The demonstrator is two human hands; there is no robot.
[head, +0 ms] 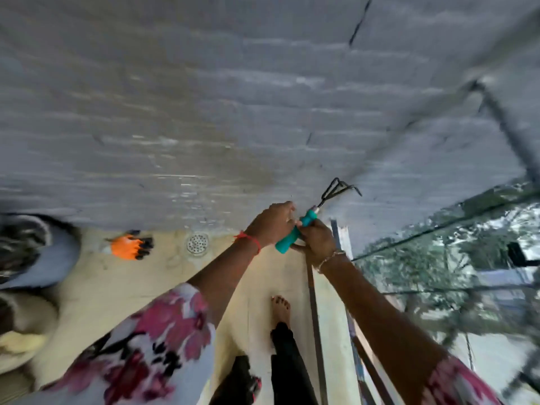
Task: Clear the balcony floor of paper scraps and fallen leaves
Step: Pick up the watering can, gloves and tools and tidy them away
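- Small hand rake, teal plastic handle and black metal prongs, is held up right of the round metal floor drain. Right hand has its fingers clamped round the handle. Left hand has its fingers curled at the handle's upper end.
- Two-handed regrip: a slip would likely drop the rake onto the bare foot, nearer the camera than the drain.
- Prongs point toward the grey wall beyond the drain and could scrape it.
- Cream balcony floor around the drain: no scraps or leaves made out through the blur. Raking debris into the drain would clog it.
- Orange glove with black fingertips lies unworn left of the drain, so bare fingers are near the prongs.
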